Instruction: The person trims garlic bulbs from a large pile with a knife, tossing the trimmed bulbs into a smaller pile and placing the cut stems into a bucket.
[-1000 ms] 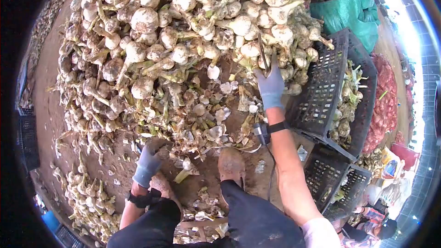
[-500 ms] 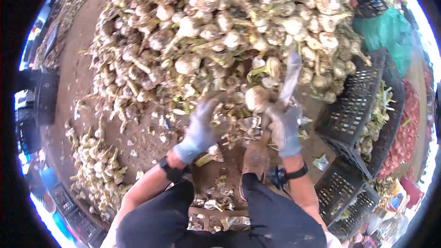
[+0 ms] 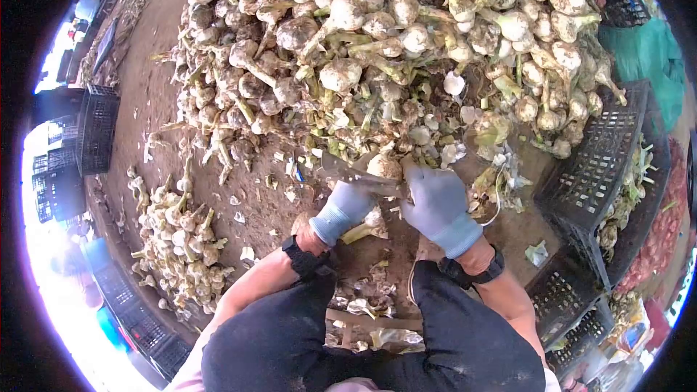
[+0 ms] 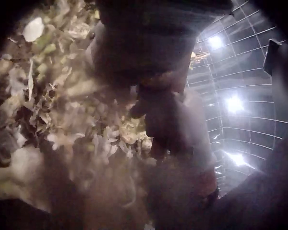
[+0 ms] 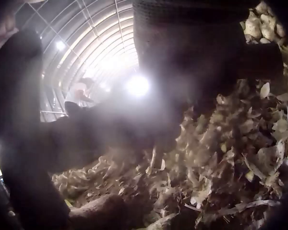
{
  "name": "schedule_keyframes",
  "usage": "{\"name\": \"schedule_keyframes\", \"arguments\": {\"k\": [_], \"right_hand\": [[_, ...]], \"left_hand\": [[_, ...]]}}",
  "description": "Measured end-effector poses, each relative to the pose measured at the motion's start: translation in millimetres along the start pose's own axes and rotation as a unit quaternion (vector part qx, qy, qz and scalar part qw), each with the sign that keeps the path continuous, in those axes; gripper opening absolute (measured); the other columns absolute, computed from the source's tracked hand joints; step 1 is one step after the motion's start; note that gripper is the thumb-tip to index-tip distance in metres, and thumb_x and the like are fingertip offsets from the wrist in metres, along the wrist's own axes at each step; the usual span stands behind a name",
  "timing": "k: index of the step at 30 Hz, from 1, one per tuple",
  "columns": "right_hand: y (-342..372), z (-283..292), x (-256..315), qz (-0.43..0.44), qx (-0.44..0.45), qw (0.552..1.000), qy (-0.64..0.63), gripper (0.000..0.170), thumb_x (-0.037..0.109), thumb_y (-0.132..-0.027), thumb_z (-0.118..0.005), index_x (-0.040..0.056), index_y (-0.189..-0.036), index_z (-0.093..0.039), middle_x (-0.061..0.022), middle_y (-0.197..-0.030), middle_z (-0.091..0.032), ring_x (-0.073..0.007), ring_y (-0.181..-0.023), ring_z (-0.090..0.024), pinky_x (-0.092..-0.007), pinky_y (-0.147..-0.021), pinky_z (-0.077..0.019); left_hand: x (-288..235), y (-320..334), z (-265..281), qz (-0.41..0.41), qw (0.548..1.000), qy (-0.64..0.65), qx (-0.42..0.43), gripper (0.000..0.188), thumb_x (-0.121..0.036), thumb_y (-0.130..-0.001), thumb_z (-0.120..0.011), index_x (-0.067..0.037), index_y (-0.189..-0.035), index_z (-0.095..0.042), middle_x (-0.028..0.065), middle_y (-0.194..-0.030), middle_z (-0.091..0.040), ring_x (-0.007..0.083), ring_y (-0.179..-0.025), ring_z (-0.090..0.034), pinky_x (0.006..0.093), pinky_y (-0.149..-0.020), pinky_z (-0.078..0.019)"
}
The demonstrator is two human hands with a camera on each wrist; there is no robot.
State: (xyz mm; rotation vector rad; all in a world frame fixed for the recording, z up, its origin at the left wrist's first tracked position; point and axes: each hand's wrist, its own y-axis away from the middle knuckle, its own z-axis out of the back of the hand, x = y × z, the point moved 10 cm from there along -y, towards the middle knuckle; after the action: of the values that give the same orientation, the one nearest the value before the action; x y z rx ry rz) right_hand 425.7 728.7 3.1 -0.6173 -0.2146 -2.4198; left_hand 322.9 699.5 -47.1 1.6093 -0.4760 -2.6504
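In the head view my right hand [image 3: 439, 207], in a grey glove, grips a knife [image 3: 361, 181] whose blade points left. My gloved left hand [image 3: 347, 207] is low beside the blade and holds a garlic bulb [image 3: 385, 167], its fingers partly hidden behind the knife. The bulb shows just above the blade, between the two hands. Both wrist views are dark and blurred around the hands. A large heap of garlic [image 3: 341, 72] with stalks lies beyond my hands.
Dry skins and cut stalks litter the ground [image 3: 254, 189] around my shoes. A smaller garlic pile [image 3: 178, 239] lies at left. Black crates [image 3: 592, 167] stand at right, one holding garlic, with a green sack [image 3: 646, 65] behind. More dark crates [image 3: 98, 131] stand at far left.
My right hand has come back from the heap with a garlic bulb, and the knife has swung from pointing away to pointing left. My left hand has risen from beside my shoe to the bulb.
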Motion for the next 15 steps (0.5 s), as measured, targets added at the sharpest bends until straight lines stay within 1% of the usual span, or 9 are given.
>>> {"name": "schedule_keyframes", "arguments": {"k": [1, 2, 3, 5, 6, 9, 11, 13, 15], "right_hand": [[1, -1, 4, 0.012, -0.005, 1.000, 0.023, 0.042, 0.022, -0.065, -0.068, 0.0035, -0.100, -0.054, -0.0104, -0.070, -0.059, -0.0278, -0.062, -0.061, -0.0389, -0.054, -0.0459], [2, -3, 9, 0.026, -0.009, 0.999, 0.047, 0.041, 0.021, -0.065, -0.067, 0.0029, -0.099, -0.055, -0.0100, -0.070, -0.058, -0.0266, -0.061, -0.061, -0.0385, -0.053, -0.0453], [2, -4, 9, 0.026, -0.006, 0.999, 0.045, 0.041, 0.021, -0.065, -0.067, 0.0029, -0.099, -0.055, -0.0100, -0.070, -0.058, -0.0266, -0.061, -0.061, -0.0385, -0.053, -0.0453], [4, -9, 12, 0.048, 0.005, 0.996, 0.068, 0.036, 0.018, -0.067, -0.063, 0.0021, -0.098, -0.055, -0.0097, -0.071, -0.058, -0.0261, -0.060, -0.060, -0.0376, -0.052, -0.0451], [4, -12, 8, 0.048, 0.008, 0.997, 0.067, 0.036, 0.018, -0.067, -0.063, 0.0021, -0.098, -0.055, -0.0097, -0.071, -0.058, -0.0261, -0.060, -0.060, -0.0376, -0.052, -0.0451], [4, -9, 7, 0.100, -0.049, 0.992, 0.050, 0.031, 0.014, -0.069, -0.059, 0.0016, -0.097, -0.056, -0.0095, -0.068, -0.057, -0.0261, -0.057, -0.059, -0.0364, -0.049, -0.0446], [3, -11, 4, 0.100, -0.037, 0.993, 0.045, 0.031, 0.010, -0.069, -0.056, 0.0010, -0.098, -0.056, -0.0100, -0.070, -0.059, -0.0260, -0.057, -0.059, -0.0361, -0.050, -0.0458], [6, -11, -6, 0.106, -0.063, 0.992, 0.018, 0.030, 0.011, -0.070, -0.056, 0.0005, -0.098, -0.057, -0.0105, -0.070, -0.059, -0.0261, -0.058, -0.060, -0.0364, -0.051, -0.0469], [11, -33, -50, 0.064, -0.042, 0.995, 0.061, 0.030, 0.014, -0.073, -0.058, -0.0003, -0.099, -0.058, -0.0122, -0.072, -0.061, -0.0271, -0.061, -0.061, -0.0373, -0.054, -0.0490]], "left_hand": [[-15, 1, -1, -0.060, 0.990, -0.130, 0.010, 0.047, 0.006, -0.068, -0.053, -0.005, -0.113, -0.060, 0.0199, -0.128, -0.048, 0.0304, -0.116, -0.047, 0.0388, -0.103, -0.0314], [21, 7, -4, 0.162, 0.967, 0.196, -0.031, 0.043, 0.005, -0.071, -0.051, -0.004, -0.112, -0.061, 0.0190, -0.127, -0.049, 0.0304, -0.114, -0.048, 0.0393, -0.101, -0.0342], [27, 9, -4, 0.165, 0.966, 0.197, -0.032, 0.043, 0.005, -0.071, -0.051, -0.004, -0.112, -0.061, 0.0190, -0.127, -0.049, 0.0304, -0.114, -0.048, 0.0393, -0.101, -0.0342], [16, 10, -3, -0.015, 0.998, -0.057, -0.032, 0.037, -0.006, -0.080, -0.056, -0.007, -0.116, -0.057, 0.0135, -0.115, -0.057, 0.0280, -0.105, -0.053, 0.0379, -0.092, -0.0403], [29, 9, -15, -0.001, 0.999, 0.033, 0.038, 0.032, -0.005, -0.080, -0.054, -0.007, -0.112, -0.060, 0.0109, -0.113, -0.059, 0.0265, -0.105, -0.054, 0.0374, -0.092, -0.0411], [25, 19, -20, -0.080, 0.990, -0.102, 0.054, 0.035, -0.003, -0.079, -0.053, -0.007, -0.113, -0.060, 0.0097, -0.114, -0.059, 0.0266, -0.104, -0.054, 0.0370, -0.094, -0.0402], [26, 18, -17, -0.059, 0.996, -0.043, 0.044, 0.040, 0.000, -0.075, -0.052, -0.010, -0.113, -0.060, 0.0070, -0.115, -0.059, 0.0260, -0.103, -0.055, 0.0371, -0.096, -0.0396], [-1, 23, -22, -0.216, 0.948, -0.232, 0.036, 0.044, 0.005, -0.071, -0.054, -0.010, -0.112, -0.061, 0.0043, -0.111, -0.061, 0.0244, -0.101, -0.057, 0.0375, -0.097, -0.0397], [-26, 22, -13, -0.221, 0.920, -0.323, -0.012, 0.038, 0.005, -0.072, -0.060, -0.007, -0.108, -0.061, 0.0023, -0.098, -0.065, 0.0175, -0.093, -0.060, 0.0335, -0.089, -0.0453]]}}
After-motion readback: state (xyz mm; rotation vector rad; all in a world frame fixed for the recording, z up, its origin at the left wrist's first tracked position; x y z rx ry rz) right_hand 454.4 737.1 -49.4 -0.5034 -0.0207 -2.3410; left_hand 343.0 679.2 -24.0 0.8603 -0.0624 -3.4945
